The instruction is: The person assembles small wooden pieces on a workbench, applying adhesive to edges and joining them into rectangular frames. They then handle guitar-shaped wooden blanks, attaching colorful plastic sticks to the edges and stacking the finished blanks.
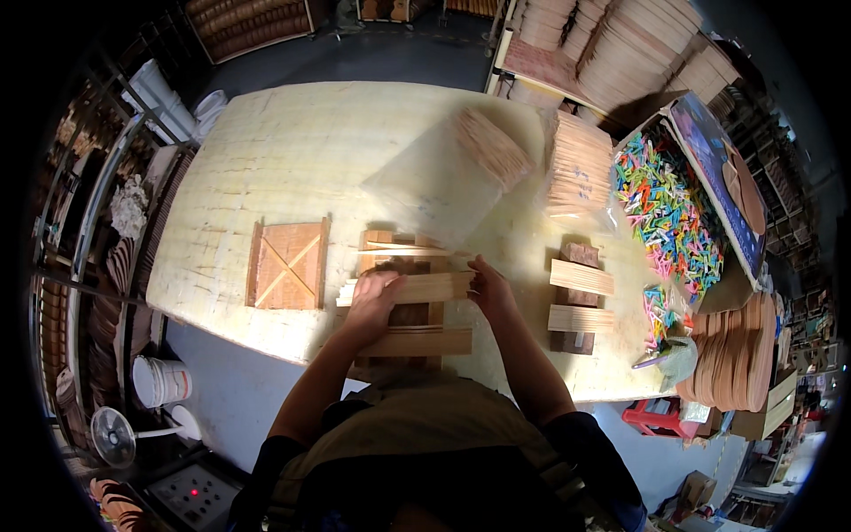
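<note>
In front of me a bundle of thin pale wooden strips (434, 287) lies across a brown wooden frame (436, 312). My left hand (374, 294) is closed over the left part of the bundle. At its right end my right hand (488, 288) pinches the strip ends between thumb and fingers. A few loose strips (403, 251) rest on the frame's far side, and another stack of strips (417, 342) lies across it nearer to me. The undersides of both hands are hidden.
A wooden frame with crossed strips (288, 264) lies left; a dark block with two strip stacks (581, 297) lies right. Farther back are plastic-bagged sticks (492, 151) and another bundle (580, 168). A box of colourful small clips (665, 199) stands at the right edge.
</note>
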A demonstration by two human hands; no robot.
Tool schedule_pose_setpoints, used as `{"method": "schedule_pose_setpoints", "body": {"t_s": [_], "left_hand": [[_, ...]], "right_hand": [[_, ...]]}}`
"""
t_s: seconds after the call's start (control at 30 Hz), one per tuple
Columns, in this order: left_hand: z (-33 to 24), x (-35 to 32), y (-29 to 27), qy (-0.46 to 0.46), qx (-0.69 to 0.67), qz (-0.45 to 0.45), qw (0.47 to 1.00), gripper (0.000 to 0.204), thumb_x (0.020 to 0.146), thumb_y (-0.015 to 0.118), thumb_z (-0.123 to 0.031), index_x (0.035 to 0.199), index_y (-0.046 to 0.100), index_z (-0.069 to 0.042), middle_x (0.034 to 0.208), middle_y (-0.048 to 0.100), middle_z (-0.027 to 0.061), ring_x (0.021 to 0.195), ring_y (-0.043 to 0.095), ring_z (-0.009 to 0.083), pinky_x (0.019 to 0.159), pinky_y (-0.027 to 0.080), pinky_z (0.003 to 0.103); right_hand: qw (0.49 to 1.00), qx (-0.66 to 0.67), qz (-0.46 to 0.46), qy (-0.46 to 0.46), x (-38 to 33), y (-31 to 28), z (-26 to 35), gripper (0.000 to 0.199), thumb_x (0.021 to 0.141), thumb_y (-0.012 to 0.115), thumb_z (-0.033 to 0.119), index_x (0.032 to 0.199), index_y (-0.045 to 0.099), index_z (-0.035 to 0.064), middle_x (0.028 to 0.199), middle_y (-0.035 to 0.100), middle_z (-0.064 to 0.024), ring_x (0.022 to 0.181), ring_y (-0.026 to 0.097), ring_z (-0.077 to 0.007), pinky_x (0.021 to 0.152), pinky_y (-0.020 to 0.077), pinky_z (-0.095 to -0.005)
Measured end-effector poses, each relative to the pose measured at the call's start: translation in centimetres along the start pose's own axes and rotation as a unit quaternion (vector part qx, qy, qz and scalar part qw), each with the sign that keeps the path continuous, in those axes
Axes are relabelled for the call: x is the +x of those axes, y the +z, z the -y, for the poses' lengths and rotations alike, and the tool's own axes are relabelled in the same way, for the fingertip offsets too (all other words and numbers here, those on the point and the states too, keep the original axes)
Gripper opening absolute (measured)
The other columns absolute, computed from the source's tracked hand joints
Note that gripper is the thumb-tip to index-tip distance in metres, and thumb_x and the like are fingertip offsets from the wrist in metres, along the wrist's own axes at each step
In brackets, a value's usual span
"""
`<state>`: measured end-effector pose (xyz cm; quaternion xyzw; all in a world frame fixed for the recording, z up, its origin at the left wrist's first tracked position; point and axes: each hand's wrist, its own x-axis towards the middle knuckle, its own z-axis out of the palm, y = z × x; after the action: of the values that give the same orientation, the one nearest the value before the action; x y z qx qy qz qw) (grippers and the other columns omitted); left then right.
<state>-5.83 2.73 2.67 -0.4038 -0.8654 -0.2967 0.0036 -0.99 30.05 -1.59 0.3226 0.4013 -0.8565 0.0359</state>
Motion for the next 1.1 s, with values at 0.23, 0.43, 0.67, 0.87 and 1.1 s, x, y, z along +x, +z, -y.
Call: {"method": "schedule_pose_setpoints", "body": {"t_s": [0.23, 0.43, 0.67, 0.87, 1.1], "left_hand": [[0.1, -0.2, 0.2, -0.002, 0.002, -0.004, 1.000, 0.052, 0.074, 0.059, 0.000, 0.126, 0.054, -0.007, 0.122, 0.051, 0.0134, 0.116, 0.045, 0.0330, 0.105, 0.031, 0.045], [0.0, 0.0, 0.1, 0.006, 0.006, -0.007, 1.000, 0.052, 0.075, 0.058, 0.000, 0.126, 0.053, -0.007, 0.121, 0.051, 0.0136, 0.116, 0.045, 0.0337, 0.104, 0.031, 0.045], [0.0, 0.0, -0.1, 0.001, 0.019, 0.003, 1.000, 0.053, 0.076, 0.056, 0.000, 0.128, 0.050, -0.007, 0.122, 0.051, 0.0148, 0.115, 0.045, 0.0354, 0.103, 0.031, 0.046], [-0.9, 0.6, -1.7, 0.013, 0.024, 0.030, 0.999, 0.051, 0.081, 0.052, -0.001, 0.131, 0.049, -0.010, 0.126, 0.049, 0.0140, 0.114, 0.045, 0.0354, 0.100, 0.034, 0.044], [-0.4, 0.8, -1.6, 0.018, 0.049, 0.045, 0.998, 0.049, 0.080, 0.055, -0.003, 0.128, 0.050, -0.006, 0.125, 0.050, 0.0143, 0.112, 0.047, 0.0345, 0.098, 0.039, 0.043]], "right_hand": [[0.997, 0.017, 0.048, -0.054, 2.7, 0.1, 0.6, 0.021, 0.087, 0.068, 0.019, 0.103, 0.062, 0.0068, 0.089, 0.064, -0.0062, 0.075, 0.058, -0.0149, 0.064, 0.0462, -0.0284], [0.976, 0.084, 0.154, -0.129, 6.1, -1.8, 1.5, 0.009, 0.087, 0.063, 0.007, 0.096, 0.063, 0.0047, 0.084, 0.064, -0.0057, 0.073, 0.060, -0.0144, 0.063, 0.0486, -0.0280], [0.966, 0.152, -0.041, -0.204, 8.2, -0.8, 2.6, 0.009, 0.088, 0.061, 0.008, 0.096, 0.062, 0.0027, 0.084, 0.063, -0.0067, 0.073, 0.063, -0.0181, 0.069, 0.0547, -0.0324], [0.937, -0.211, -0.184, -0.208, 9.3, -2.2, 2.5, 0.032, 0.085, 0.069, 0.015, 0.111, 0.058, -0.0011, 0.092, 0.062, -0.0092, 0.083, 0.061, -0.0219, 0.078, 0.0516, -0.0323], [0.754, -0.443, -0.189, -0.446, 3.2, -0.5, 0.6, 0.050, 0.090, 0.064, 0.026, 0.129, 0.048, 0.0000, 0.121, 0.054, -0.0132, 0.113, 0.050, -0.0213, 0.097, 0.0398, -0.0372]]}}
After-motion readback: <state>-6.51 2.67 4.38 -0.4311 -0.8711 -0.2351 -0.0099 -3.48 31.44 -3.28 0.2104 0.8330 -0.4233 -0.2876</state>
